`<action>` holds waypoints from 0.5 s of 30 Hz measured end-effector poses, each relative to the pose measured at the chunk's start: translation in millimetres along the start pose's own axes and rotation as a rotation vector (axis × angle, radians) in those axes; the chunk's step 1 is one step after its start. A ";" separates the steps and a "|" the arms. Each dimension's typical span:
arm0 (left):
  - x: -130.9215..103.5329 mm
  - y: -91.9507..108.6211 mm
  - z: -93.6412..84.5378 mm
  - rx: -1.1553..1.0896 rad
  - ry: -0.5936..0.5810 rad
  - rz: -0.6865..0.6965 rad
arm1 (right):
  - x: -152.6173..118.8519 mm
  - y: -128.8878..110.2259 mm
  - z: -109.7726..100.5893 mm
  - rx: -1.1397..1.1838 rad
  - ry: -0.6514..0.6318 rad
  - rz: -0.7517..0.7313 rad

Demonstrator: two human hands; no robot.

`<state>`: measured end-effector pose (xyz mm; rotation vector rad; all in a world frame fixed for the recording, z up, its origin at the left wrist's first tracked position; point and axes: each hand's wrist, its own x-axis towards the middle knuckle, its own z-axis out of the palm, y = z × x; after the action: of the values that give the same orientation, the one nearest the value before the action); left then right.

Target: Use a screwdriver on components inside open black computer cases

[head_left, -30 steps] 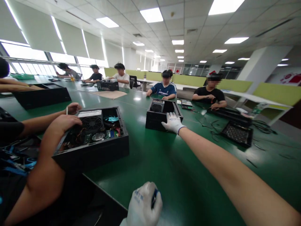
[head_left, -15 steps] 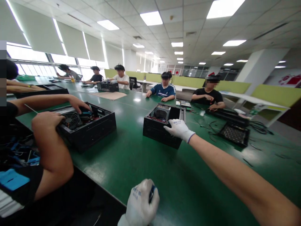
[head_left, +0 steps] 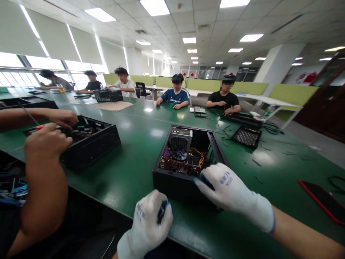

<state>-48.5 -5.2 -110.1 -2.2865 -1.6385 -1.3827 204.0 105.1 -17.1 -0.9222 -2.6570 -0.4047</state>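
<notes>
An open black computer case [head_left: 175,185] lies on the green table [head_left: 129,180] before me, its inside facing up. In it show a power supply [head_left: 182,138], a round fan [head_left: 179,154], a reddish circuit board and yellow and red cables. My right hand [head_left: 218,183], in a white glove with blue print, grips the case's near right edge, thumb outside. My left hand [head_left: 152,216], gloved alike, is curled at the table's front edge, just short of the case; whatever is inside its fingers is too dark to make out.
At the left, a person's bare hands [head_left: 48,138] work over another open case [head_left: 94,147]. More people sit across the table. To the right lie a black perforated tray [head_left: 246,136], cables and a red-edged black panel [head_left: 320,201].
The case has come closer to me, with my right hand still on its edge. My left hand shows slightly further left and higher. The neighbour's hands have shifted, and the view has turned right.
</notes>
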 end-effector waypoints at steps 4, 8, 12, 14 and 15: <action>36.6 40.9 -33.8 0.045 0.000 0.126 | -30.5 -15.1 -18.9 0.074 -0.013 -0.022; 64.7 61.3 -41.0 0.135 -0.094 0.144 | -55.0 -26.7 -32.0 0.146 0.049 -0.046; 66.7 75.2 -35.5 0.184 -0.321 0.143 | -76.9 -38.5 -44.8 0.214 0.103 -0.053; 58.9 83.2 -35.0 0.216 -0.386 0.158 | -85.0 -44.5 -52.2 0.249 0.110 -0.034; 54.4 87.1 -35.6 0.234 -0.404 0.164 | -87.8 -46.9 -56.2 0.271 0.101 -0.029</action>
<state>-1.1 -20.0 -13.4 -2.5990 -1.5505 -0.6870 250.4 1.2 -5.6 -0.7590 -2.5538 -0.0901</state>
